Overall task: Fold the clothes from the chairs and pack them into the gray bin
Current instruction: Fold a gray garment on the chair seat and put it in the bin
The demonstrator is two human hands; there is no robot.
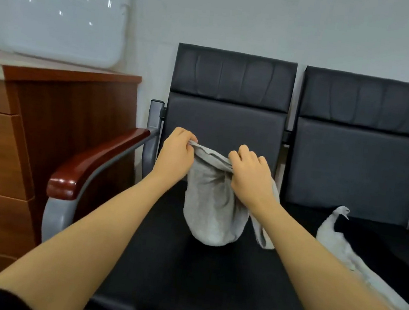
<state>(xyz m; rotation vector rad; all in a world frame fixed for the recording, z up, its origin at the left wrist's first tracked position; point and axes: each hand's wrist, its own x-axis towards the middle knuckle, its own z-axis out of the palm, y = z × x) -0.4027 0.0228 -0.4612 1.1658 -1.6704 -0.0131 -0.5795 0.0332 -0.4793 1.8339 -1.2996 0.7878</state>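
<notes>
left hand (175, 155) pinching the top edge of the gray garment (211, 202), grip closed on cloth | right hand (251, 172) gripping the same edge at 3 o'clock of the left | garment hanging above the black chair seat (183, 276) | second gray garment (341, 249) lying on the next chair (358, 153), at 4 o'clock

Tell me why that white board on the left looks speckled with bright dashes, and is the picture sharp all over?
Head view: the dashes on the white board look like glare from lights. The board and cabinet look soft and slightly bowed by the wide lens; both hands, left and right, and the gray garment they grip are clearer.
</notes>
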